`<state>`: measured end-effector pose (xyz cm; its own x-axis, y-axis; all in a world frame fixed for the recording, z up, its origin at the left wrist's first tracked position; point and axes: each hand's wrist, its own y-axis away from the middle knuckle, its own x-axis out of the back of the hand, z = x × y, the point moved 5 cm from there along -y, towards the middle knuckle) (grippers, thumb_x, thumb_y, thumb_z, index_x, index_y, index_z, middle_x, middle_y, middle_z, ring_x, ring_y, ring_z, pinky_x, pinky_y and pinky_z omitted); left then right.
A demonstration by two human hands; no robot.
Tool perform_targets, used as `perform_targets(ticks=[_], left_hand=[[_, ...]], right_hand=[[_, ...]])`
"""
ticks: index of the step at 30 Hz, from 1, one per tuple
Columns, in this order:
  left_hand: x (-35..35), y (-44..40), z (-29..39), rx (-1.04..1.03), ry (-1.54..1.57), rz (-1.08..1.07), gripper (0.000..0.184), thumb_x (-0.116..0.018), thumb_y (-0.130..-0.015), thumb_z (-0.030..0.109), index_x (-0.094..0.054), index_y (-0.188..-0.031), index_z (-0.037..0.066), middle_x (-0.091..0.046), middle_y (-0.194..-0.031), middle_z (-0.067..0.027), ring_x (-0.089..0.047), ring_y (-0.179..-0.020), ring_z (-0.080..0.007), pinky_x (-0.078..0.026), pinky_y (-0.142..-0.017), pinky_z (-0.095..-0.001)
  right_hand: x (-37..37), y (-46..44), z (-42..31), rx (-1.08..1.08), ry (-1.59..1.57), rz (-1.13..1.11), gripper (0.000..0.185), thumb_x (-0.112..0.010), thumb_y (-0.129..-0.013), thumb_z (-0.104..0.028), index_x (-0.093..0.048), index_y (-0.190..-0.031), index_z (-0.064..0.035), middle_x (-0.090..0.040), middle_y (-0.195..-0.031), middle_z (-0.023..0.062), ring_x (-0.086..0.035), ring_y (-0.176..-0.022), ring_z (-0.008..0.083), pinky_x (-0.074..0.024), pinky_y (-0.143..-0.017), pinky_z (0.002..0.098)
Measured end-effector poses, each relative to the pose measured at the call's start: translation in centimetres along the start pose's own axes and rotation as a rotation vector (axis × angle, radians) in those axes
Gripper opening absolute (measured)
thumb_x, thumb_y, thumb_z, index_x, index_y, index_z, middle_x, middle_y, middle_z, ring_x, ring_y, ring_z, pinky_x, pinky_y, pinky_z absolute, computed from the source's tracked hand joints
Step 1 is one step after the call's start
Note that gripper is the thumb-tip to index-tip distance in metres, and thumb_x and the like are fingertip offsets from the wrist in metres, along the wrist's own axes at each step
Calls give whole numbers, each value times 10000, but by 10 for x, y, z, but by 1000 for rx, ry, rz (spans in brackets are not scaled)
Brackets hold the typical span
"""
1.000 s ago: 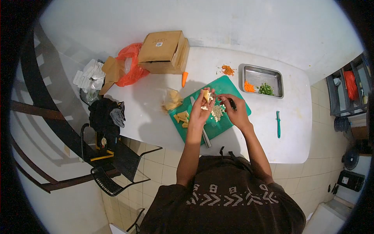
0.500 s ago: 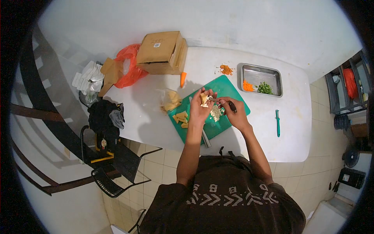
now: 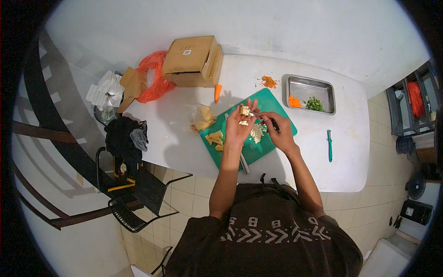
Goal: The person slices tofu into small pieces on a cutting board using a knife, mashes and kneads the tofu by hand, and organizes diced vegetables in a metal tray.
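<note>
My left hand [image 3: 237, 130] is palm up over the green cutting board [image 3: 272, 104], fingers partly spread. A tan-skinned tofu piece [image 3: 244, 111] rests in it, with white crumbs lower on the palm. My right hand [image 3: 280, 131] grips a dark-handled metal utensil [image 3: 275, 124]; its tip touches the tofu, and its exact kind is unclear. Beneath my hands lies a heap of pale crumbled filling [image 3: 257, 132]. Several cut tofu pieces [image 3: 215, 138] sit at the board's left. A knife [image 3: 244, 164] with a metal handle lies partly hidden under my left forearm.
Beside the board are a plastic bag of tofu [image 3: 203, 119] and a carrot [image 3: 218, 93]. A metal tray [image 3: 310, 79] holds diced carrot and chopped greens. Carrot peelings [image 3: 269, 82], a green peeler [image 3: 329, 146], cardboard boxes [image 3: 189, 57] and a red bag [image 3: 154, 87] surround it.
My left hand has opened flatter, its fingers more extended, and the tofu piece shows more clearly on it. My right hand has tilted slightly, the utensil still at the tofu.
</note>
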<state>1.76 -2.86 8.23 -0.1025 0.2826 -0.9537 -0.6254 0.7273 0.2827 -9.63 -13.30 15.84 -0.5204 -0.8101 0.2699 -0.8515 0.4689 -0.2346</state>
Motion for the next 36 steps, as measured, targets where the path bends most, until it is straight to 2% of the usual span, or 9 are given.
perform_targets(ticks=[3, 8, 14, 17, 20, 23, 26, 30, 36], left_hand=[[-1, -1, 0, 20, 12, -33, 242, -387, -1079, 179, -563, -1103, 16, -593, -1316, -135, -475, -1361, -340, -410, -1137, -498], [-11, 4, 1, 18, -75, 143, 220, -420, -1064, 146, -596, -1050, 14, -642, -1208, -113, -507, -1334, -319, -426, -1127, -479], [13, -9, 4, 50, 6, 6, 206, -426, -1063, 135, -600, -1049, 27, -655, -1130, -78, -548, -1292, -286, -431, -1123, -460], [15, -9, 4, 68, 69, -43, 177, -427, -1040, 77, -585, -1048, -2, -661, -1112, -113, -552, -1284, -296, -428, -1125, -478], [9, -6, 3, 66, 39, -13, 191, -417, -1039, 73, -590, -1056, -4, -658, -1117, -113, -560, -1272, -295, -426, -1128, -484], [9, -8, 6, 82, 12, 6, 217, -409, -1059, 112, -605, -1059, 20, -661, -1116, -72, -561, -1271, -263, -430, -1129, -451], [9, -5, 9, 74, -23, 50, 225, -407, -1059, 118, -608, -1068, 17, -665, -1122, -70, -560, -1274, -253, -430, -1128, -443], [13, -6, 12, 89, -31, -23, 235, -399, -1059, 116, -611, -1070, 15, -667, -1132, -71, -569, -1261, -256, -429, -1131, -441], [8, -8, 10, 86, -38, -12, 219, -401, -1059, 117, -599, -1060, 24, -665, -1103, -79, -594, -1216, -264, -456, -1112, -446]], right_hand=[[2, -2, -8, 56, 66, -19, 157, -621, -967, -104, -711, -1065, -20, -726, -944, 156, -679, -715, 270, -522, -654, 344], [4, -6, -15, 189, 186, -77, 127, -646, -928, -69, -704, -1029, -18, -697, -940, 169, -652, -712, 324, -514, -643, 374], [2, -4, -8, 188, 190, -123, 131, -657, -917, -61, -704, -1030, -14, -698, -919, 175, -658, -728, 335, -516, -650, 371], [7, -5, -9, 138, 94, -116, 142, -659, -919, -68, -704, -1040, -8, -699, -919, 176, -663, -731, 331, -514, -647, 369], [6, -4, -11, 127, 138, -96, 149, -656, -922, -65, -703, -1049, -3, -701, -924, 175, -666, -731, 323, -513, -641, 364], [3, -2, -11, 254, 141, -81, 143, -657, -920, -56, -704, -1045, -3, -702, -927, 171, -668, -735, 315, -514, -644, 364], [6, -3, -16, 186, 155, -159, 140, -660, -911, -36, -704, -1040, -4, -703, -936, 172, -677, -763, 323, -520, -666, 374], [10, -4, -17, 183, 87, -149, 135, -660, -910, -36, -704, -1034, -5, -702, -937, 172, -673, -758, 328, -517, -667, 383], [4, -2, -18, 229, 185, -131, 126, -654, -923, -62, -711, -1027, -18, -702, -932, 170, -665, -727, 328, -512, -652, 378]])
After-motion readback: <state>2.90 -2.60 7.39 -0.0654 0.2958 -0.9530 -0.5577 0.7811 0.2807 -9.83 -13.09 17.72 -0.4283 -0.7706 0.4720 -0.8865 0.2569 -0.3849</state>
